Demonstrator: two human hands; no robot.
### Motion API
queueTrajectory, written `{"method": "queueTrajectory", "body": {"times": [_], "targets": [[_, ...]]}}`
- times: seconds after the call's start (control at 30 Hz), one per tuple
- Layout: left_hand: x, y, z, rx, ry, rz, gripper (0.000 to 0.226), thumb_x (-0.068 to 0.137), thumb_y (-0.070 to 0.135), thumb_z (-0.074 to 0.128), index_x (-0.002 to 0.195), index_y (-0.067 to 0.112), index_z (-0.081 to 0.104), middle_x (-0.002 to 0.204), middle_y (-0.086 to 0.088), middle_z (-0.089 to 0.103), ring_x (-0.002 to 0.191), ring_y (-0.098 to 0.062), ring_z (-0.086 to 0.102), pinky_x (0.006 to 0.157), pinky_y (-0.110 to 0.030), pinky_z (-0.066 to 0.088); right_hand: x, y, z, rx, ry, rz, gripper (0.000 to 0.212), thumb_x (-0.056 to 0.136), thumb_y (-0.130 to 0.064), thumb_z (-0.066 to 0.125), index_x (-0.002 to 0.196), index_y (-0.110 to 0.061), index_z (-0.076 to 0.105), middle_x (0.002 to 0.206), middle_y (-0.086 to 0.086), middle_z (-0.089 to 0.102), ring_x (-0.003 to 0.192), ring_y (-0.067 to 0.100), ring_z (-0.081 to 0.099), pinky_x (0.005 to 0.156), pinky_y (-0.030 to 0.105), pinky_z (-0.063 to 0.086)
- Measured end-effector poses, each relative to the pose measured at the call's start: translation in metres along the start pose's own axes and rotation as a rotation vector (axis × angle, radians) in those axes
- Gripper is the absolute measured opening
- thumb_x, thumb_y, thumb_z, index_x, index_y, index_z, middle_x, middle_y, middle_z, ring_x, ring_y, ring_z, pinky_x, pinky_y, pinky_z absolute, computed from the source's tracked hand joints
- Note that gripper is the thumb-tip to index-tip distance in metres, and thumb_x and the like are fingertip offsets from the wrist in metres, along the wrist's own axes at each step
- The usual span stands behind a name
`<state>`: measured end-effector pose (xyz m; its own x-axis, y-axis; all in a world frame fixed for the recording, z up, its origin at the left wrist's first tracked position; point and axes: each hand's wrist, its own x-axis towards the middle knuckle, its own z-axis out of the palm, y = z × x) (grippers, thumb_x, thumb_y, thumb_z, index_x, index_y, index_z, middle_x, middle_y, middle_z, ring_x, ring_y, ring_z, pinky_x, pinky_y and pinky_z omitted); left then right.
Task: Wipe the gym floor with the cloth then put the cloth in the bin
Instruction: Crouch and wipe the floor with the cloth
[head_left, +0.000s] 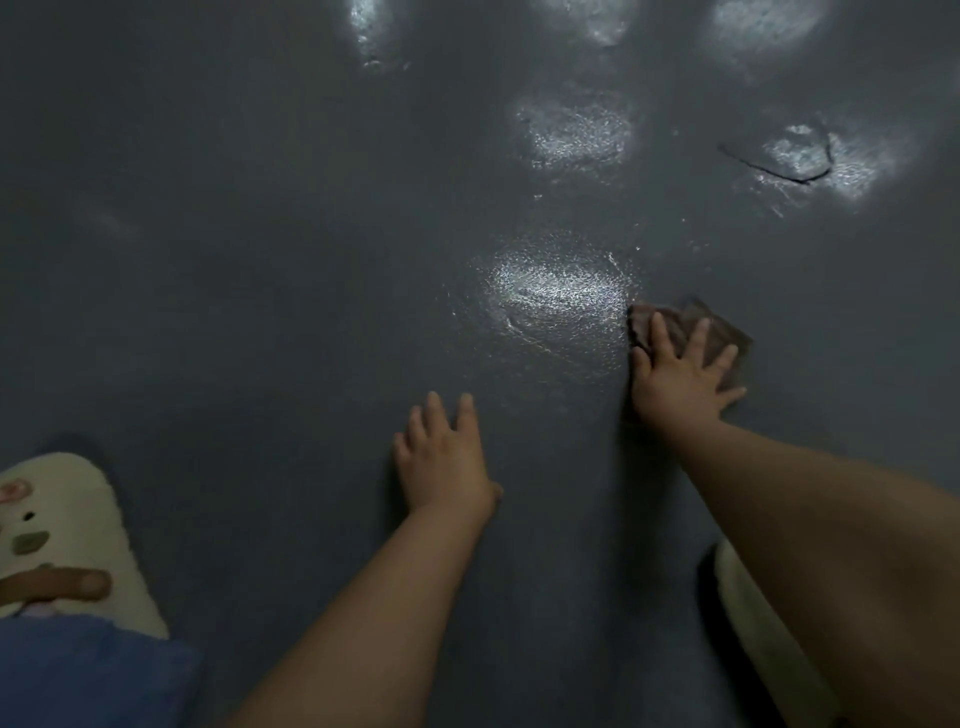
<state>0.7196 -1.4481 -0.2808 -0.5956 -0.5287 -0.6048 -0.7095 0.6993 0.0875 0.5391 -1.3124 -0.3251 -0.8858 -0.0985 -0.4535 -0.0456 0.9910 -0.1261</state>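
Two bare hands down on one dark grey gym floor (218, 270). Right hand (680, 374) flat on top of one brownish cloth (722, 332), fingers straight and spread, pressing it to the floor; nothing curled round it. Cloth to the right of centre, its left edge just beside one bright glossy patch (556, 291), corners showing past the fingertips on the far and right sides. Left hand (441, 457) flat on bare floor nearer in and to the left, well apart from the cloth, fingers straight and close together, holding nothing. Six pale shiny patches counted in all, five of them farther out toward the top. One thin dark curved mark (774, 169) across the patch at upper right. Two pale shoes: one clog-style shoe (67, 530) with small charms at lower left beside a blue trouser leg (88, 675), a second shoe (753, 613) partly hidden under the right forearm.
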Motion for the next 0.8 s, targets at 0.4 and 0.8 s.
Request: {"method": "queueTrajectory", "body": {"times": [0.4,0.8], "targets": [[0.016,0.088,0.006,-0.168,0.03,0.013,0.092,0.085,0.035,0.067,0.151,0.012,0.008,0.158,-0.01,0.001,0.145,-0.026,0.005,0.116,-0.036,0.012,0.003,-0.001,-0.012,-0.601,-0.359,-0.778,0.076,0.093,-0.055,0.04,0.147,-0.043,-0.011,0.158,0.005,-0.019,0.143,0.042,-0.012,0.114,0.059,0.008],[0.008,0.086,-0.012,-0.036,-0.133,0.083,0.092,0.084,0.03,0.069,0.151,0.012,0.008,0.159,-0.007,-0.001,0.145,-0.026,0.009,0.115,-0.037,0.018,-0.016,0.02,-0.024,-0.419,-0.222,-0.931,0.06,0.101,-0.04,0.025,0.152,-0.014,0.006,0.158,0.013,-0.008,0.146,0.03,-0.007,0.12,0.037,0.002]]}}
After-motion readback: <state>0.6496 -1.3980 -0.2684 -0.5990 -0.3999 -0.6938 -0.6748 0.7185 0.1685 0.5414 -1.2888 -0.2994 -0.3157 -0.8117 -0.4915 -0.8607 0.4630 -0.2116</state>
